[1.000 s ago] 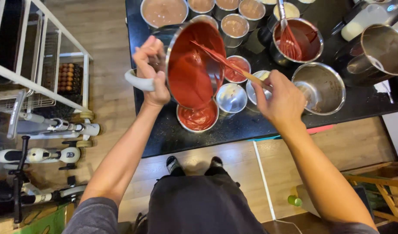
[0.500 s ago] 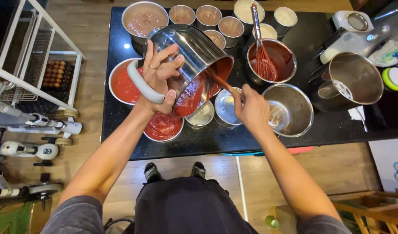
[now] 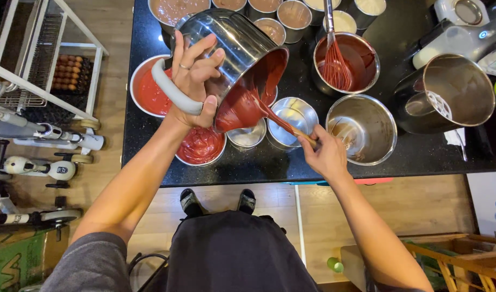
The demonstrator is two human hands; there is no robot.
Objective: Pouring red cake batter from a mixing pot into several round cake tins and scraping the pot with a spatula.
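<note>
Apron: a dark apron (image 3: 232, 254) is hanging at the bottom edge, with two shoes (image 3: 218, 201) showing just beyond it on the wooden floor (image 3: 421, 205).
Right hand: the right hand (image 3: 326, 157) is curling tight around the wooden handle of a spatula (image 3: 277, 121), fingers pressed together, over the near edge of the black tabletop (image 3: 421, 157).
Spatula: its red-coated blade is reaching up into the mouth of the tipped saucepan.
Left hand: the left hand (image 3: 194, 81) is gripping the grey handle (image 3: 169, 94) of the saucepan, thumb wrapped under, fingertips spreading against the steel wall.
Saucepan: the steel saucepan (image 3: 237, 59) is tilting steeply above the tabletop, mouth facing down toward the person, red batter (image 3: 242, 108) sliding to its lip.
Small round tin: a tin of red batter (image 3: 200, 146) is sitting below the left wrist, beside two empty steel tins (image 3: 291, 116).
Big empty pot: an empty steel pot (image 3: 361, 128) is standing just right of the right hand.
Further back: a pot holding a whisk (image 3: 334, 59) is standing behind, with filled tins (image 3: 294, 13) lining the far edge.
</note>
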